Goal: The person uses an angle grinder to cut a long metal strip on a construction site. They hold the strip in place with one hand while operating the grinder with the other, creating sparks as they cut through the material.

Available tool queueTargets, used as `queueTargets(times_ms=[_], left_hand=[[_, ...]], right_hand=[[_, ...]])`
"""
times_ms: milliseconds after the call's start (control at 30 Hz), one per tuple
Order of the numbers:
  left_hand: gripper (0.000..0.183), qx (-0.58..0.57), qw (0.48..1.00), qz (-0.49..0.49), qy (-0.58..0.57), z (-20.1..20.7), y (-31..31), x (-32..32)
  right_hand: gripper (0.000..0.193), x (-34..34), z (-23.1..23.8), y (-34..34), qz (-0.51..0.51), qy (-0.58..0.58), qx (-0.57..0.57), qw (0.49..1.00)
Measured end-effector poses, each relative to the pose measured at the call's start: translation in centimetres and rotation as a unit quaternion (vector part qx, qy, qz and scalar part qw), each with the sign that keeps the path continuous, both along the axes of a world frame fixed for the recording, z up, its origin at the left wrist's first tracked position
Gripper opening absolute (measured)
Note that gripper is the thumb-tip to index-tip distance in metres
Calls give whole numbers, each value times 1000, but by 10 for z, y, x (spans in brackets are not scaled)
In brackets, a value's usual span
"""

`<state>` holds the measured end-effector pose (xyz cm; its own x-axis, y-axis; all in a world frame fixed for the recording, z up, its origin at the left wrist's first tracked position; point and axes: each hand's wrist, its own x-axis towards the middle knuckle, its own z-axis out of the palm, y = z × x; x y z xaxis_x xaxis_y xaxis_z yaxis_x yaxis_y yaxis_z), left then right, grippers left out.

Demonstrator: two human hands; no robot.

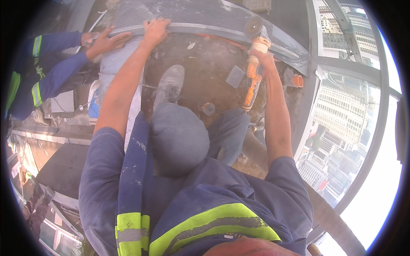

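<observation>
At the left, a co-worker's hands [109,42] lie by the long panel [192,15], which looks stiff and heavy, best steadied along its edge. The person's left hand [156,30] rests on that near edge; whether its fingers grip beneath cannot be told. Farther right, the orange power tool [253,83], its disc [254,26] at the panel, is likely weighty and rigid, best held by its body, clear of the disc; the right hand's [264,59] fingers are clamped around it just below the head.
</observation>
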<state>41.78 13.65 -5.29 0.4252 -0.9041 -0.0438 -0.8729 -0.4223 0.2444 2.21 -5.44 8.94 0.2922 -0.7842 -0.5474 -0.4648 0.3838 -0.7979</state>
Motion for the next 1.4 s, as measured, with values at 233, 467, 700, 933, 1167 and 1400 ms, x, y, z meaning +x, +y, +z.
queueTargets(times_ms=[233, 467, 700, 933, 1167, 1400], left_hand=[[39, -10, 1000, -9, -23, -4, 0, 1], [39, -6, 1000, -11, -19, -2, 1, 3], [39, -12, 1000, -8, -19, -4, 2, 1], [38, -15, 1000, -15, -23, -7, 0, 3], [42, -16, 999, -15, -29, -3, 5, 1], [61, -186, 981, -53, -32, 33, -5, -49]], right_hand=[[36, -8, -40, 11, 51, 6, -24, 998], [41, -6, -52, 7, 62, 36, -44, 996], [42, -5, -47, 9, 68, 53, -47, 995], [41, -4, -61, -1, 76, 56, -44, 995], [41, -8, -56, 10, 36, 8, 4, 999], [37, -58, -47, 45, -146, -139, 68, 977]])
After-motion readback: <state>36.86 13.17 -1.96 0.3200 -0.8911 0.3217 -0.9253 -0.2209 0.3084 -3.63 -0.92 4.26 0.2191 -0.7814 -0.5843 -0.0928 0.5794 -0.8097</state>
